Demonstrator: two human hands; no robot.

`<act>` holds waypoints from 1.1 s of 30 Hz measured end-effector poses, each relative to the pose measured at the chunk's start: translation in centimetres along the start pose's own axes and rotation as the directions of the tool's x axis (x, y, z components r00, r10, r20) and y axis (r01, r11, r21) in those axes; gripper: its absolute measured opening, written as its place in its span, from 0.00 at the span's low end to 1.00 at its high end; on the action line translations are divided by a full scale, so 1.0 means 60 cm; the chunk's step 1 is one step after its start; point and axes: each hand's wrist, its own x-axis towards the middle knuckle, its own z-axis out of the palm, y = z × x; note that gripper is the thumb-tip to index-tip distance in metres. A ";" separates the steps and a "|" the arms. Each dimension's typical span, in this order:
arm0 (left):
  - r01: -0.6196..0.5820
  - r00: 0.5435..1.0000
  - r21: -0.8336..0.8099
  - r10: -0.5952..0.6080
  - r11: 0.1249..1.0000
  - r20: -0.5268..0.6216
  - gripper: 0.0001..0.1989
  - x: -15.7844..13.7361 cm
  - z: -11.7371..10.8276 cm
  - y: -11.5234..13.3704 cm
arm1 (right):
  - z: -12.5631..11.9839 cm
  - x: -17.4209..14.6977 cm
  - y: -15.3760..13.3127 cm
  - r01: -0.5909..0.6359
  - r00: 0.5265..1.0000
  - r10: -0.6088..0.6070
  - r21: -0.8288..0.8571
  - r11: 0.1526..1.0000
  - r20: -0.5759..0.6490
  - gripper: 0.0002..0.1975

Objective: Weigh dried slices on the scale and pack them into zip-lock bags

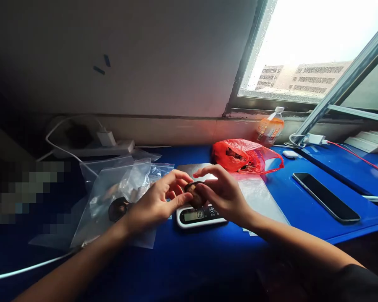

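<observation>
Over a small digital scale (189,219), both my hands hold a dark brown, roundish thing (195,196) about as wide as two or three fingers; its exact kind is unclear. My left hand (164,199) has its thumb against the near left side, fingers curled beyond. From the other side, my right hand (225,193) grips it with thumb and fingers, its index finger raised. The scale display reads 0.0, and its plate is partly hidden by my hands. Left of my left wrist, another dark piece with a brown middle (118,209) lies on clear plastic bags (94,214).
Behind the scale rests a red plastic bag (248,147) with dark brown pieces inside. An orange drink bottle (271,126) stands near the window. A phone (326,197) and a white earbud case (290,154) lie on the right of the blue table (189,264). A white cable (31,265) crosses the left.
</observation>
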 end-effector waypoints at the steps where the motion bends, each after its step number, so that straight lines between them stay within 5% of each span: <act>1: 0.014 1.000 0.023 -0.013 1.000 -0.007 0.14 -0.001 0.002 0.001 | -0.004 0.003 0.005 0.046 0.998 -0.050 -0.096 0.994 -0.032 0.08; 6: 0.036 0.992 -0.016 -0.037 0.999 -0.119 0.12 -0.005 0.013 0.010 | -0.029 0.014 0.016 0.280 0.950 -0.311 -0.439 0.854 0.002 0.05; 11: -0.002 0.987 0.083 0.015 0.997 -0.158 0.12 -0.011 0.032 0.014 | -0.025 -0.005 0.006 0.317 0.940 -0.315 -0.682 0.659 0.132 0.11; 16: -0.091 0.965 0.203 0.137 0.975 -0.224 0.12 -0.013 0.039 0.007 | -0.011 -0.019 0.005 0.304 0.947 -0.297 -0.633 0.712 0.120 0.18; 24: -0.031 0.998 -0.023 0.033 0.999 0.060 0.15 -0.012 0.036 0.000 | 0.003 -0.035 -0.005 0.383 0.922 -0.347 -0.529 0.757 0.171 0.17; 28: -0.010 0.998 -0.067 0.006 0.998 -0.057 0.15 -0.008 0.040 -0.001 | -0.004 -0.027 0.003 0.421 0.897 -0.420 -0.554 0.718 0.137 0.20; 33: -0.037 0.957 -0.096 0.008 0.995 -0.290 0.18 0.001 0.029 -0.016 | -0.032 0.000 0.024 0.397 0.915 -0.384 -0.442 0.804 0.124 0.15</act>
